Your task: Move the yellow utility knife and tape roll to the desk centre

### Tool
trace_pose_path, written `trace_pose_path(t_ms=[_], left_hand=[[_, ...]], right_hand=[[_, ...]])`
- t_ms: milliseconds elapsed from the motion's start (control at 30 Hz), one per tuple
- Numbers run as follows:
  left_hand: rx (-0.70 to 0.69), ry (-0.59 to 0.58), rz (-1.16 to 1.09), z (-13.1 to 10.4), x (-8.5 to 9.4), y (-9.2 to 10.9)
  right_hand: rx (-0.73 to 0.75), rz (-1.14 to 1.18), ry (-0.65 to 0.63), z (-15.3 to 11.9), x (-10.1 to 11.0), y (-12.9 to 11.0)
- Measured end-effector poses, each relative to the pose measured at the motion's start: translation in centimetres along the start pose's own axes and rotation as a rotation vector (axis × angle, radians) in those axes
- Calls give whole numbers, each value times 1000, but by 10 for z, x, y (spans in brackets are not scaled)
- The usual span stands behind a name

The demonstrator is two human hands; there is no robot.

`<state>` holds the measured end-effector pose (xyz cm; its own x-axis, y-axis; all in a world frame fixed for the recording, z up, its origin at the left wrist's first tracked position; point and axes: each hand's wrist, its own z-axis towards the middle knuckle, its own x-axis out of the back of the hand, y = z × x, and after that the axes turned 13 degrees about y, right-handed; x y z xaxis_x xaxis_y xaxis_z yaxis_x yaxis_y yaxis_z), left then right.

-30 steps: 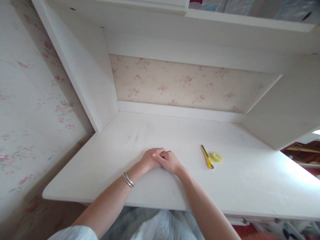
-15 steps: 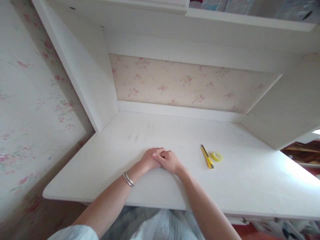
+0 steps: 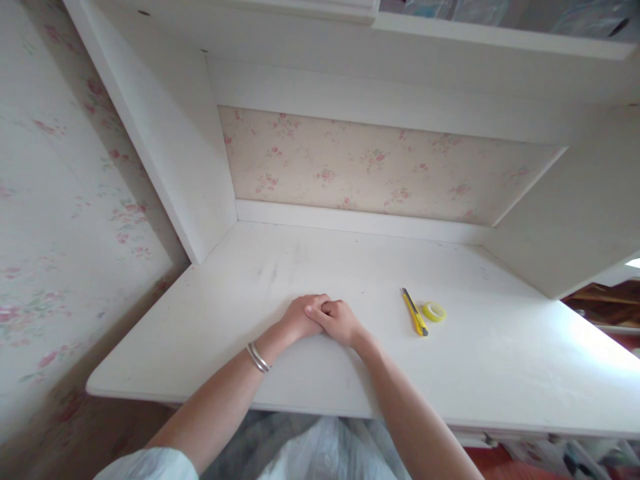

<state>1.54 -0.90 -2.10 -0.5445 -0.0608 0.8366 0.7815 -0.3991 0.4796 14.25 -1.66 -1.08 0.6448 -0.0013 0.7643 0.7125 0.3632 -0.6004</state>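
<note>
My left hand [image 3: 303, 316] and my right hand [image 3: 341, 323] are clasped together on the white desk [image 3: 210, 320], near its front edge. The fingers of each are closed around the other hand, and no object shows between them. A silver bracelet [image 3: 258, 358] circles my left wrist. To the right of my hands lies a yellow utility knife [image 3: 415, 313], its tip pointing toward the back. Just right of the knife, a small roll of yellow tape [image 3: 435, 311] lies flat.
White side panels [image 3: 175, 147] and a low back strip [image 3: 350, 219] enclose the desk's rear. Overhead, a shelf [image 3: 500, 39] holds clear plastic bags. Drawer knobs [image 3: 491, 440] show below the front edge at the right.
</note>
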Motion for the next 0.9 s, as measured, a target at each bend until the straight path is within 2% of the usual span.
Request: trace_pose_path(t_ms=[367, 900], left_hand=[[19, -25, 6, 0, 5, 4], [15, -29, 27, 1, -1, -1]], right_hand=[[-3, 28, -2, 0, 0, 1], [-1, 29, 1, 0, 1, 0]])
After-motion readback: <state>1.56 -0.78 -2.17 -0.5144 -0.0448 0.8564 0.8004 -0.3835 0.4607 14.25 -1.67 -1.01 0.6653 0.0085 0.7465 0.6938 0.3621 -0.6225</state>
